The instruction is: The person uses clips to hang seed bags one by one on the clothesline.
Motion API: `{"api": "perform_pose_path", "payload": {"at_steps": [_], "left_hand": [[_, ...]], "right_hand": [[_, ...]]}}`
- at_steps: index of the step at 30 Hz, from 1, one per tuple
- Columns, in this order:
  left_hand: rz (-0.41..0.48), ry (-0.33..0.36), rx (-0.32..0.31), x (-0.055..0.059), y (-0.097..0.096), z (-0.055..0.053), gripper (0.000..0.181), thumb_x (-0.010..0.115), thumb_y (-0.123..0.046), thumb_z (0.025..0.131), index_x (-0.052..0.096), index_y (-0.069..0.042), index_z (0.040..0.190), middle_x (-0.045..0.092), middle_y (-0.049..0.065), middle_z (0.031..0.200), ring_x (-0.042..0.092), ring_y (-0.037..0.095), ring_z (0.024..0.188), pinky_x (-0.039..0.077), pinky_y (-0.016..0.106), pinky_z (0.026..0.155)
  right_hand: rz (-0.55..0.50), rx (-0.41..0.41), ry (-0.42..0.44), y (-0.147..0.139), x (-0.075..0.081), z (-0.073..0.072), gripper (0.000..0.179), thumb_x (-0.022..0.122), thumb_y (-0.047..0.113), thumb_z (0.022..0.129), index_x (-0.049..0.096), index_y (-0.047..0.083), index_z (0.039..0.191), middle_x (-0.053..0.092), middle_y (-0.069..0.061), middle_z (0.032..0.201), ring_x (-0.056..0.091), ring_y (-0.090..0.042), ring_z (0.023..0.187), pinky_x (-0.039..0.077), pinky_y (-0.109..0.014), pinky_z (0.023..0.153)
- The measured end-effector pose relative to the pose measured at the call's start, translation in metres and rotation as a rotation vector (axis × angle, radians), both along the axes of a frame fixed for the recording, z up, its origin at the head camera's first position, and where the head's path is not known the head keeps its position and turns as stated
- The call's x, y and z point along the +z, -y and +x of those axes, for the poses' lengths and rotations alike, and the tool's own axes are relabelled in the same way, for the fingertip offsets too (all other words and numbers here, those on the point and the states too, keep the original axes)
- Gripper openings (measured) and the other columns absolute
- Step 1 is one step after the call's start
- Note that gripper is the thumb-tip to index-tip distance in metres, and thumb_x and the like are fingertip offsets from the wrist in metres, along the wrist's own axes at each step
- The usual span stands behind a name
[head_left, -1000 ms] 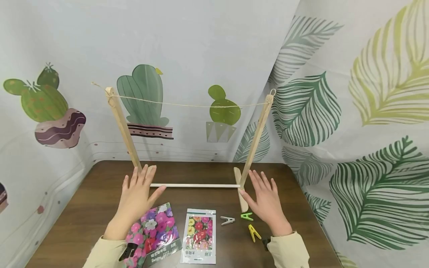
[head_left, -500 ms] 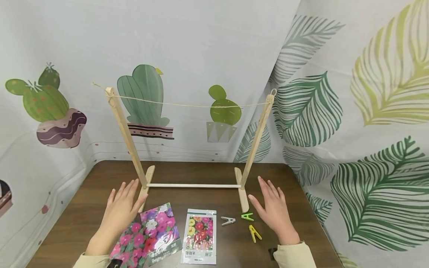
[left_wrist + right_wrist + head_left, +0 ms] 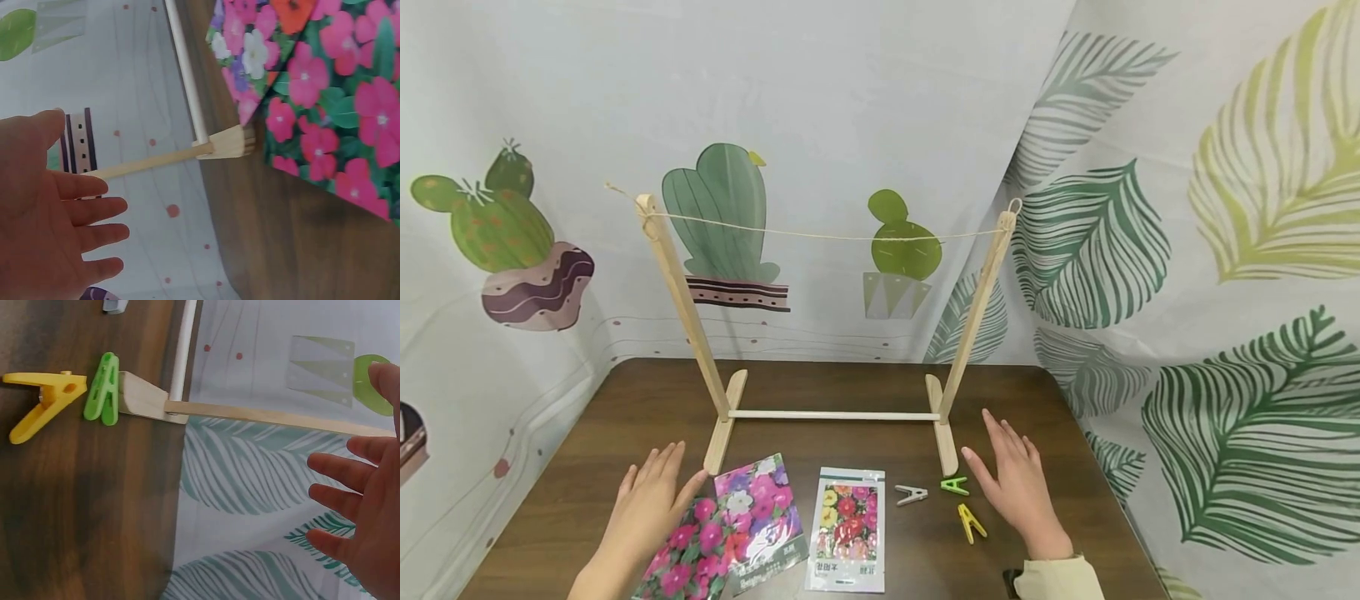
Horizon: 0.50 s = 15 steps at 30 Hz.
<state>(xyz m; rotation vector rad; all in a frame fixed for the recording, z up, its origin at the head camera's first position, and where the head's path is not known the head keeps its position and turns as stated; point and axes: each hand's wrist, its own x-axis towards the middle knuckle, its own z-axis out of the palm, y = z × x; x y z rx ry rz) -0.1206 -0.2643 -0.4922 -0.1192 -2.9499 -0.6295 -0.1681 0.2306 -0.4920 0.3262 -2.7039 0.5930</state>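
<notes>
My left hand (image 3: 647, 504) hovers with straight, spread fingers beside the seed packets at the table's left, holding nothing. Under and next to it lies a packet with pink flowers (image 3: 691, 542), partly overlapped by a mixed-flower packet (image 3: 762, 521). To the right of a yellow clothespin (image 3: 971, 523) and a green clothespin (image 3: 954, 486), my right hand (image 3: 1018, 487) is held with its fingers extended, nothing in it. Behind both hands stands a wooden frame (image 3: 688, 312) with a string (image 3: 820, 237) tied between its post tops.
A white seed packet (image 3: 848, 529) lies front centre, a grey clothespin (image 3: 912, 494) right of it. A white rod (image 3: 835, 415) joins the frame's feet. The brown table (image 3: 820, 446) ends at a printed curtain (image 3: 820, 100) behind.
Both hands have drawn back from the frame's posts toward the person; the left moved down and left, the right moved down and right. The frame, packets and clothespins stay put.
</notes>
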Motion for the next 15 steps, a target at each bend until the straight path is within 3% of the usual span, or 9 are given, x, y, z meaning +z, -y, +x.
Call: {"api": "perform_pose_path", "payload": {"at_steps": [8, 12, 15], "left_hand": [[-0.086, 0.013, 0.010, -0.021, 0.004, 0.013, 0.072, 0.063, -0.039, 0.092, 0.042, 0.020, 0.128, 0.039, 0.043, 0.131, 0.035, 0.062, 0.119, 0.027, 0.076, 0.091], [-0.103, 0.032, -0.005, -0.036, 0.007, 0.019, 0.076, 0.073, -0.035, 0.083, 0.043, 0.023, 0.124, 0.041, 0.046, 0.126, 0.038, 0.065, 0.114, 0.031, 0.077, 0.084], [-0.091, 0.089, -0.006, -0.047, 0.009, 0.021, 0.083, 0.076, -0.037, 0.079, 0.041, 0.024, 0.124, 0.038, 0.048, 0.126, 0.037, 0.067, 0.113, 0.031, 0.077, 0.084]], "right_hand": [[0.032, -0.038, 0.056, -0.004, -0.015, 0.002, 0.064, 0.054, 0.043, 0.096, 0.039, 0.004, 0.145, 0.055, -0.023, 0.132, 0.046, -0.041, 0.127, 0.031, -0.064, 0.098], [0.030, -0.053, 0.101, -0.007, -0.023, 0.004, 0.061, 0.052, 0.044, 0.097, 0.044, 0.003, 0.142, 0.055, -0.025, 0.130, 0.047, -0.043, 0.124, 0.033, -0.064, 0.097], [0.025, -0.062, 0.142, -0.010, -0.030, 0.006, 0.059, 0.050, 0.045, 0.098, 0.047, 0.002, 0.140, 0.056, -0.026, 0.129, 0.049, -0.045, 0.122, 0.034, -0.065, 0.095]]}}
